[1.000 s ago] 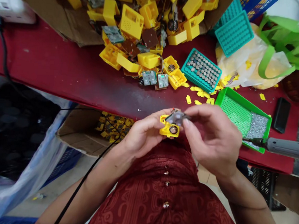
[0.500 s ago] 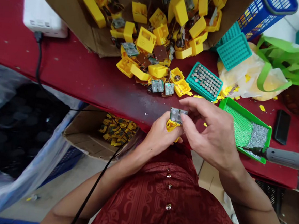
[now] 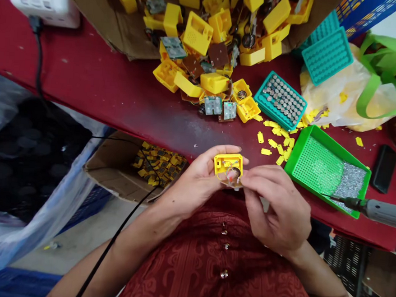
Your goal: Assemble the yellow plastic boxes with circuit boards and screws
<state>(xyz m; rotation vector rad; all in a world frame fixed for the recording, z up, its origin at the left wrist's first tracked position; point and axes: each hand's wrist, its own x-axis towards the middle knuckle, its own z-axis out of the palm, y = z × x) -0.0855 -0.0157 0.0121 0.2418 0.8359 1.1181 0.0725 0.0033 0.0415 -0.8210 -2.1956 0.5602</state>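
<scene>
Between the two hands, a small square case of yellow plastic [image 3: 224,164] is held just in front of the person's body, with its open side turned up. The left hand [image 3: 196,178] curls around this case from the side, and its fingers are closed over the far edge. The right hand [image 3: 275,203] comes from the other side, and its thumb and fingers are pressed together in a pinch at the lower edge of the case. Very near this pinch, a round metal disc [image 3: 234,172] sits in the case. Thin wires show there, but they are too small to follow well.

Just beyond the grip, on a table with a dark red cover [image 3: 103,96], lie two small green circuit boards [image 3: 212,105]. Farther ahead, a brown cardboard box [image 3: 131,39] holds a heap of yellow plastic case parts. To the right of the grip are a teal tray of silver button cells [image 3: 279,100], scattered small yellow plastic tabs [image 3: 273,144] and a bright green mesh tray [image 3: 313,168]. The tip of a grey soldering iron [image 3: 378,213] reaches over the edge of this green tray. Below and left of the grip, a piece of cardboard [image 3: 114,179] carries many small yellow and black pieces.
</scene>
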